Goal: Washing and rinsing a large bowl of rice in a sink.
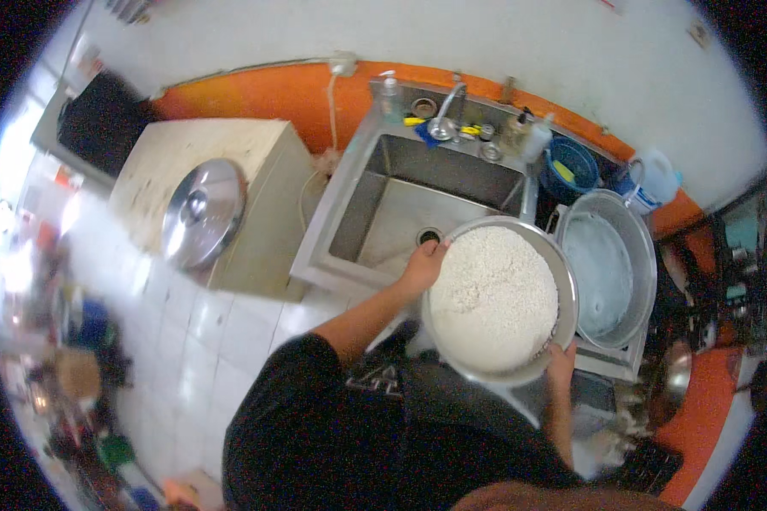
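Observation:
I hold a wide metal bowl at the near right corner of the stainless steel sink. White grains that look like rice nearly fill it. My left hand grips the bowl's left rim, thumb on top. On the near right side, my right hand is closed around the edge, its fingers partly hidden beneath. The sink basin lies behind and to the left of the bowl. Above the basin's back edge curves a faucet. Whether the bowl touches the sink edge I cannot tell.
Right of the bowl stands a large tub of cloudy water. A blue bucket, a plastic jug and bottles line the back. Leftward, a round metal lid lies on a pale cabinet. White tiles cover the floor.

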Tool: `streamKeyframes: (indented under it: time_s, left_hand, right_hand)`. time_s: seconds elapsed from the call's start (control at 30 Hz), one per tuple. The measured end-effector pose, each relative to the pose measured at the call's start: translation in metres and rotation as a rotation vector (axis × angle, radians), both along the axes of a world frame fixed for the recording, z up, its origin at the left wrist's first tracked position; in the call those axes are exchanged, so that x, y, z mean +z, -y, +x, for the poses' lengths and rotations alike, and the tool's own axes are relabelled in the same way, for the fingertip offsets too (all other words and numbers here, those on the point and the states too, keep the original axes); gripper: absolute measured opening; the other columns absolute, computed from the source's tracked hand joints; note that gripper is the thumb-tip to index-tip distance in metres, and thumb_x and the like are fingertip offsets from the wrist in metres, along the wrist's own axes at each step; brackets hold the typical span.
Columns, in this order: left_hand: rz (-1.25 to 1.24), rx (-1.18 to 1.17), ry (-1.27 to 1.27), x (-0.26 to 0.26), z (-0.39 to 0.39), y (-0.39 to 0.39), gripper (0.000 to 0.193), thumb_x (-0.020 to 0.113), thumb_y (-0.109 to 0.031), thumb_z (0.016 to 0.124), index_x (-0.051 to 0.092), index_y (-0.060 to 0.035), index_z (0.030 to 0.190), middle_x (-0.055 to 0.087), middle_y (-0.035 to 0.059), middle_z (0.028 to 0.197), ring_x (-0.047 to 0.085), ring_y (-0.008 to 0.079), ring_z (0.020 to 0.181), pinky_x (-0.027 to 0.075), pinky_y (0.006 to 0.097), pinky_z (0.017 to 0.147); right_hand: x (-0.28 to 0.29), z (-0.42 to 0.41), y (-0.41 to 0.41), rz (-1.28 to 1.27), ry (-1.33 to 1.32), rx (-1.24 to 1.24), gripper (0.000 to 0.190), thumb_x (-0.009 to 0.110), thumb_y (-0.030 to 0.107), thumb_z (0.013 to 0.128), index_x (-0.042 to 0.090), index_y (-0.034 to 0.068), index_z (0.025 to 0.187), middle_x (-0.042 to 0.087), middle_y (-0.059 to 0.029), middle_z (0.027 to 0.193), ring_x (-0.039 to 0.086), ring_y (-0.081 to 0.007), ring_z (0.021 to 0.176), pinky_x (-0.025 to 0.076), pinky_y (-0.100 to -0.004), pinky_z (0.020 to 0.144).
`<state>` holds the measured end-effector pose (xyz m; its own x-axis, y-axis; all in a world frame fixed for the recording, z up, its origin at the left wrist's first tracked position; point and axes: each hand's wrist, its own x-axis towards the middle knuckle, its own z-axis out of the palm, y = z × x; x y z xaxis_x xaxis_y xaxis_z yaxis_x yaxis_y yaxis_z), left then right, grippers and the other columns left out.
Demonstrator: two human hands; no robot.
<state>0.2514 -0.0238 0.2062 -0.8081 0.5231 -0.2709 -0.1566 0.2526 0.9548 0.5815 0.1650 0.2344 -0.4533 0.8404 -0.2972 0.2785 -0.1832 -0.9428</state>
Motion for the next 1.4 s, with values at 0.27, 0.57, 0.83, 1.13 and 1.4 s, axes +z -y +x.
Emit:
streamKeyframes:
  time_s: [0.27, 0.57, 0.83, 1.13, 1.4]
  left_hand:
    - [0.148, 0.113, 0.235, 0.029, 0.046, 0.047, 0.04, 0.056, -0.035, 0.09, 0.059, 0.0041, 0.098, 0.064, 0.0123, 0.086, 0.06, 0.0182, 0.074, 0.048, 0.0339, 0.066]
    - [0.007, 0.122, 0.179, 0.003, 0.021, 0.108, 0.048, 0.054, -0.04, 0.09, 0.057, 0.0055, 0.104, 0.064, 0.0149, 0.093, 0.061, 0.0203, 0.079, 0.049, 0.0344, 0.067]
    - [0.184, 0.355, 0.139, -0.027, -0.04, 0.183, 0.051, 0.036, -0.041, 0.097, 0.058, 0.0043, 0.104, 0.064, 0.0133, 0.099, 0.06, 0.0223, 0.089, 0.047, 0.0363, 0.08]
    - [-0.407, 0.471, -0.456, 0.054, -0.15, 0.337, 0.052, 0.03, -0.038, 0.099, 0.06, 0.0038, 0.091, 0.062, 0.0214, 0.087, 0.06, 0.0311, 0.08, 0.045, 0.0396, 0.077]
    - [0.163, 0.932, 0.051, 0.094, -0.164, 0.468, 0.048, 0.033, -0.035, 0.099, 0.058, 0.0053, 0.102, 0.062, 0.0125, 0.093, 0.06, 0.02, 0.087, 0.047, 0.031, 0.075]
  right_hand:
    - [0.007, -0.008, -0.034, 0.026, 0.127, 0.181, 0.046, 0.055, 0.009, 0.074, 0.047, -0.005, 0.116, 0.056, -0.0147, 0.105, 0.055, -0.0248, 0.09, 0.045, -0.0356, 0.077]
    - [0.027, -0.066, 0.019, 0.163, 0.263, 0.102, 0.033, 0.052, 0.006, 0.07, 0.055, -0.004, 0.102, 0.06, -0.0097, 0.088, 0.057, -0.0221, 0.074, 0.046, -0.0327, 0.067]
    - [0.041, -0.166, 0.048, 0.123, 0.168, 0.219, 0.032, 0.051, 0.006, 0.072, 0.056, -0.004, 0.103, 0.061, -0.0105, 0.088, 0.058, -0.0221, 0.077, 0.046, -0.033, 0.069]
    - [0.131, -0.365, 0.192, 0.366, 0.242, 0.502, 0.031, 0.051, 0.007, 0.074, 0.058, -0.003, 0.103, 0.063, -0.0109, 0.091, 0.06, -0.0202, 0.08, 0.047, -0.0329, 0.071]
    - [0.122, -0.49, 0.302, 0.133, 0.167, 0.735, 0.034, 0.051, 0.005, 0.071, 0.056, -0.002, 0.104, 0.06, -0.0075, 0.088, 0.056, -0.0171, 0.076, 0.045, -0.0292, 0.068]
